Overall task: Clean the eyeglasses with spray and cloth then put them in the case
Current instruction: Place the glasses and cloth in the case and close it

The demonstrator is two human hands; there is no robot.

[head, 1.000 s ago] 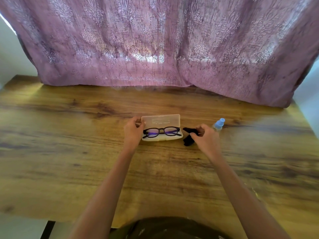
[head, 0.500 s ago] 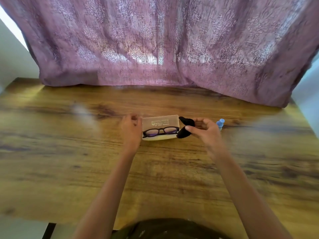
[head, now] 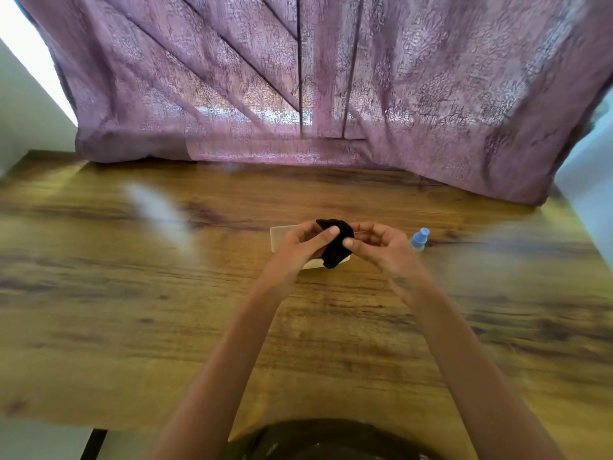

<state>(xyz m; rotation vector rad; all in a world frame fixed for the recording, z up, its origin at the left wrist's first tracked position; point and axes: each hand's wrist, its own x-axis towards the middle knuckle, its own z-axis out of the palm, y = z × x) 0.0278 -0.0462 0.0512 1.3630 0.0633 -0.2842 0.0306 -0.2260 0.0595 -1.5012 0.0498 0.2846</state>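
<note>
A crumpled black cloth hangs between both hands above the table's middle. My left hand pinches its left side with thumb and fingers. My right hand pinches its right side. Behind and under the hands lies the open pale case, mostly covered. The eyeglasses are hidden behind the hands and cloth. A small spray bottle with a blue cap stands just right of my right hand.
The wooden table stretches wide on both sides and toward me. A purple patterned curtain hangs along the table's far edge. A white wall shows at the far left and right.
My right hand lifted the black cloth from the table and carried it left over the case. My left hand left the case's side and took hold of the cloth too.
</note>
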